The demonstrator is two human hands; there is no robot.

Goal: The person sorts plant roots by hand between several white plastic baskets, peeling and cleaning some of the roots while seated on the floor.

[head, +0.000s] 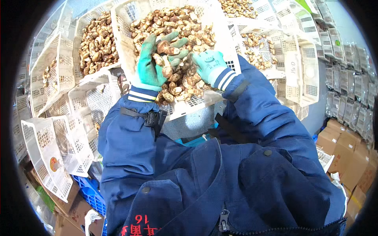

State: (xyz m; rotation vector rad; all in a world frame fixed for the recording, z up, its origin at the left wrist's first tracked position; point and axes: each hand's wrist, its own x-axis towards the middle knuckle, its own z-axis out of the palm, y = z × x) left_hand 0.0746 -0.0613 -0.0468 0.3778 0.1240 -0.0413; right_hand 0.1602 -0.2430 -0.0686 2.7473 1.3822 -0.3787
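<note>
A white plastic crate (217,44) heaped with brown-and-cream mushrooms (177,23) lies before me. My left hand (156,60), in a green rubber-coated glove, is palm up over the heap at the crate's left side, with a few mushrooms (166,48) resting in the palm and among the fingers. To its right, my right hand (210,65), gloved the same way, reaches down to the mushrooms with its back towards me. Its fingertips are partly hidden, so whether they grip a mushroom cannot be told. Striped cuffs show at both wrists.
Mushroom-filled white crates stand at the left (99,44) and upper right (260,51). Nearly bare crates (100,97) and a blue crate (91,194) are at lower left. Cardboard boxes (342,147) and stacked, plastic-wrapped crates (348,76) line the right side.
</note>
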